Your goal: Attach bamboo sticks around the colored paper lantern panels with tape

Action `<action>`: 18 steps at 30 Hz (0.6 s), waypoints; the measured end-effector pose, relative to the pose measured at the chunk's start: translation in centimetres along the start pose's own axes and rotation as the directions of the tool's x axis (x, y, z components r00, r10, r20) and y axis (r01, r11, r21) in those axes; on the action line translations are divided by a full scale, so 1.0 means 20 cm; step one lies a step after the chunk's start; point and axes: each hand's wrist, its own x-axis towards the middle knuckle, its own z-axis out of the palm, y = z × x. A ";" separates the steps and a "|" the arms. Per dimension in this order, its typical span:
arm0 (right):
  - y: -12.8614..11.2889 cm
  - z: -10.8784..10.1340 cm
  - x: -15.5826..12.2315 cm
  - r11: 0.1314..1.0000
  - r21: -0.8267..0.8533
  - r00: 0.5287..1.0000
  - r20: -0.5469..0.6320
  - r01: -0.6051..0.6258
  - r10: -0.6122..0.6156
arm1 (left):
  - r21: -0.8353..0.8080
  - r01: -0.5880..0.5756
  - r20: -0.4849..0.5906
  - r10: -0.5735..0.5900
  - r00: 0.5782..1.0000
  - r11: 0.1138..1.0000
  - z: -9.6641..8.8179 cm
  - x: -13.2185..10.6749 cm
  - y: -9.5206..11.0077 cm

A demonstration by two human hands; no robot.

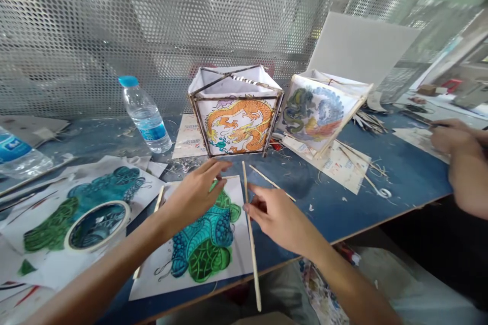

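A sheet of paper with a blue and green painted pattern point(206, 228) lies before me on the table. My left hand point(196, 190) rests over its upper part, fingers stretched out and thumb apart, holding nothing. Between the thumb and fingers of my right hand point(278, 213) is a thin wooden stick point(251, 249). That stick runs along the paper's right edge, and its near end juts past the table edge. Another wooden strip point(159, 199) lies along the left edge, partly hidden by my left forearm. A shorter thin stick point(272, 183) lies just beyond my right hand.
A lantern with an orange dragon point(240, 124) stands at the back, beside a second painted lantern point(316, 111). Left are a water bottle point(147, 117), a tape roll point(70, 238) and another painted sheet point(53, 226). A co-worker's hand point(453, 137) is at the right.
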 end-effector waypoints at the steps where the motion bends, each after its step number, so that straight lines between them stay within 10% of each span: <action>1: 0.00 0.03 0.01 0.999 -0.041 1.000 -0.014 -0.008 0.007 | 0.007 -0.024 0.022 0.024 0.999 1.000 0.02 -0.01 0.01; 8: 0.06 0.20 0.09 0.955 -0.286 0.995 -0.080 -0.079 0.058 | 0.070 -0.179 0.166 0.165 0.972 0.981 0.17 -0.03 -0.03; 18: 0.10 0.26 0.08 0.910 -0.409 0.995 -0.098 -0.063 0.025 | 0.118 -0.251 0.242 0.217 0.946 0.961 0.14 -0.06 -0.06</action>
